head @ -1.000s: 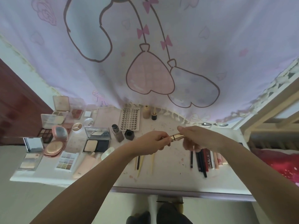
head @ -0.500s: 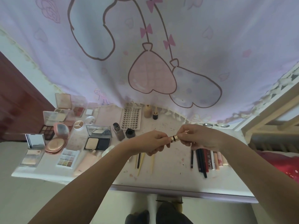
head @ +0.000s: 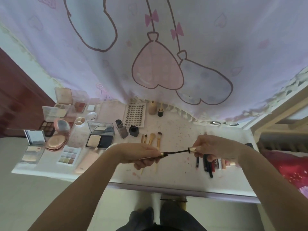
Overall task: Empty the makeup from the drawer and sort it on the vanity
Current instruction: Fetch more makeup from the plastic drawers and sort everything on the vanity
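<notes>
Above the middle of the white vanity top I hold a gold mascara pulled apart. My left hand grips the gold tube. My right hand pinches the gold cap, and the dark wand stretches between the two. Open powder compacts and eyeshadow palettes lie grouped on the left. Several gold-handled brushes lie in the centre behind my left hand. Pencils and lip sticks lie in a row on the right, partly hidden by my right hand.
A lash tray, a foundation bottle, a black cap and two small bottles stand at the back. A pink printed curtain hangs behind. A bed frame is at the right and a dark door at the left.
The mascara was closed between my two hands; now my hands have drawn apart and the wand is pulled out of the tube. The camera has tilted slightly.
</notes>
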Demonstrator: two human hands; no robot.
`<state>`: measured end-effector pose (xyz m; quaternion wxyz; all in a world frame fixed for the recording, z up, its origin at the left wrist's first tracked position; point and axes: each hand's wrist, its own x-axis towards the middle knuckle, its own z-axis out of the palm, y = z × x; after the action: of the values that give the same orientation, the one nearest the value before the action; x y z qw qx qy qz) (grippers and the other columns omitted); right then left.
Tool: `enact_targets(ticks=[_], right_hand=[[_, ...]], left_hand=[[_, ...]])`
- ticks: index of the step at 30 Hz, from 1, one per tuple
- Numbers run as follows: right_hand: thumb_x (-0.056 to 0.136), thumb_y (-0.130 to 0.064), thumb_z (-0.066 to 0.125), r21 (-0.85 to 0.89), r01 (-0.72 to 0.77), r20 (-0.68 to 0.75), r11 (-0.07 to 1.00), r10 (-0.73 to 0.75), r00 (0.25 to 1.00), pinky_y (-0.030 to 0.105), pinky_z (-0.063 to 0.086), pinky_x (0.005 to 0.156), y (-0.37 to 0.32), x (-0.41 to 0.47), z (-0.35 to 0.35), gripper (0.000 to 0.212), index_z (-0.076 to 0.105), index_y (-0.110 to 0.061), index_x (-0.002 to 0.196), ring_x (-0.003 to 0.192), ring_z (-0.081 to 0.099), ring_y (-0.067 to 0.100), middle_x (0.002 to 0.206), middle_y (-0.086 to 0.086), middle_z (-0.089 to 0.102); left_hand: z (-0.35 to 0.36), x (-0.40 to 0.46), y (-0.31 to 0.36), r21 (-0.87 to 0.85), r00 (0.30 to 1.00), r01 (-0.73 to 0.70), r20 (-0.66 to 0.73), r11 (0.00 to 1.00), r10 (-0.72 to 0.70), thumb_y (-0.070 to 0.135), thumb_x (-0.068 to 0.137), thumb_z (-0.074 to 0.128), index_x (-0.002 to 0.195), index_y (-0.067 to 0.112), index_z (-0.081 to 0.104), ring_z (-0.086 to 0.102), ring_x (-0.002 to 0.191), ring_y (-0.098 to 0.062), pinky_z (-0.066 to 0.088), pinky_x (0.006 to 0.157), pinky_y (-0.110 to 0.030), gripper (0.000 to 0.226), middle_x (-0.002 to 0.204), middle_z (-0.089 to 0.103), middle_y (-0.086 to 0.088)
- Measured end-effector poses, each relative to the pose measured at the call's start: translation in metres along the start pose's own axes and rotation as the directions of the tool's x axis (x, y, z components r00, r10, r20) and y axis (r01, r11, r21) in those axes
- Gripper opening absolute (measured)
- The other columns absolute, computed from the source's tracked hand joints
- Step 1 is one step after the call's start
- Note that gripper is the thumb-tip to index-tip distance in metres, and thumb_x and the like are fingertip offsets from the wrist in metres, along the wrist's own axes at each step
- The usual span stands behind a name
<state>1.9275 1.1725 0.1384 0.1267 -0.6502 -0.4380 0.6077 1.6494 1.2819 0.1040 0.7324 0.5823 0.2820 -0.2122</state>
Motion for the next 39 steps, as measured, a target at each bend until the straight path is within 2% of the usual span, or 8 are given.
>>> enact_targets(ticks=[5, 8, 12, 16, 20, 25, 34, 39], right_hand=[[0.093, -0.007, 0.053, 0.482, 0.085, -0.197, 0.872, 0.013, 0.980, 0.029, 0.050, 0.070, 0.032, 0.003, -0.021, 0.019, 0.060, -0.015, 0.109, 0.083, 0.063, 0.015, 0.094, 0.002, 0.069], [0.094, -0.012, 0.053, 0.562, 0.041, -0.204, 0.826, 0.091, 0.975, 0.031, 0.055, 0.070, 0.036, 0.030, 0.005, 0.019, 0.060, -0.013, 0.112, 0.096, 0.066, 0.020, 0.106, 0.006, 0.069], [0.096, -0.022, 0.050, 0.427, -0.104, -0.265, 0.898, 0.234, 0.935, 0.028, 0.054, 0.064, 0.041, 0.065, 0.055, 0.018, 0.052, -0.011, 0.111, 0.089, 0.066, 0.016, 0.098, 0.002, 0.070], [0.096, -0.036, 0.046, 0.040, -0.164, -0.461, 0.986, 0.164, 0.872, 0.024, 0.045, 0.060, 0.050, 0.087, 0.084, 0.021, 0.049, -0.016, 0.102, 0.072, 0.056, 0.011, 0.086, -0.001, 0.060], [0.096, -0.037, 0.046, -0.114, -0.205, -0.519, 0.972, 0.118, 0.847, 0.023, 0.035, 0.050, 0.050, 0.103, 0.098, 0.024, 0.048, -0.013, 0.097, 0.063, 0.049, 0.009, 0.081, -0.001, 0.054], [0.097, -0.035, 0.044, -0.209, -0.221, -0.544, 0.953, 0.075, 0.836, 0.029, 0.039, 0.071, 0.036, 0.122, 0.114, 0.032, 0.049, -0.006, 0.109, 0.096, 0.059, 0.026, 0.105, 0.011, 0.060], [0.097, -0.050, 0.033, -0.418, -0.271, -0.520, 0.867, 0.016, 0.854, 0.030, 0.037, 0.068, 0.028, 0.129, 0.119, 0.041, 0.050, -0.013, 0.103, 0.091, 0.060, 0.024, 0.101, 0.006, 0.062], [0.098, -0.038, 0.037, -0.368, -0.297, -0.601, 0.881, 0.018, 0.799, 0.031, 0.044, 0.067, 0.040, 0.104, 0.063, 0.033, 0.053, -0.009, 0.105, 0.085, 0.060, 0.023, 0.098, 0.008, 0.064]], left_hand=[[-0.002, 0.000, -0.016, -0.224, 0.923, -0.121, -0.383, 0.967, 0.027, 0.028, 0.099, 0.043, 0.094, 0.012, 0.055, 0.048, 0.057, -0.012, 0.045, 0.060, -0.025, 0.020, 0.069, 0.054, 0.001], [0.021, 0.037, -0.006, -0.134, 0.825, -0.175, -0.560, 0.975, 0.071, 0.023, 0.100, 0.041, 0.106, 0.012, 0.051, 0.065, 0.083, -0.016, 0.052, 0.081, -0.032, 0.016, 0.091, 0.068, -0.003], [0.039, 0.086, -0.010, 0.068, 0.619, 0.046, -0.785, 0.997, 0.025, 0.032, 0.096, 0.048, 0.094, 0.016, 0.054, 0.061, 0.081, -0.011, 0.044, 0.069, -0.024, 0.016, 0.092, 0.069, 0.002], [0.045, 0.112, -0.017, 0.240, 0.461, 0.276, -0.883, 0.931, 0.091, 0.040, 0.093, 0.050, 0.085, 0.020, 0.056, 0.052, 0.065, -0.010, 0.037, 0.058, -0.024, 0.023, 0.076, 0.058, 0.004], [0.039, 0.123, -0.026, 0.404, 0.423, 0.483, -0.885, 0.776, 0.197, 0.043, 0.095, 0.042, 0.099, 0.020, 0.057, 0.057, 0.094, -0.018, 0.041, 0.086, -0.034, 0.028, 0.097, 0.061, 0.000], [0.029, 0.121, -0.040, 0.451, 0.417, 0.521, -0.875, 0.725, 0.246, 0.042, 0.095, 0.043, 0.136, 0.017, 0.036, 0.049, 0.118, -0.021, 0.034, 0.099, -0.034, 0.049, 0.124, 0.057, -0.001], [0.025, 0.119, -0.046, 0.502, 0.414, 0.583, -0.860, 0.639, 0.299, 0.040, 0.097, 0.036, 0.121, 0.017, 0.046, 0.048, 0.116, -0.021, 0.034, 0.095, -0.033, 0.034, 0.125, 0.055, -0.002], [0.039, 0.136, -0.012, 0.673, 0.432, 0.450, -0.739, 0.587, 0.517, 0.033, 0.097, 0.040, 0.105, 0.015, 0.054, 0.052, 0.104, -0.024, 0.038, 0.087, -0.035, 0.025, 0.106, 0.059, -0.004]])
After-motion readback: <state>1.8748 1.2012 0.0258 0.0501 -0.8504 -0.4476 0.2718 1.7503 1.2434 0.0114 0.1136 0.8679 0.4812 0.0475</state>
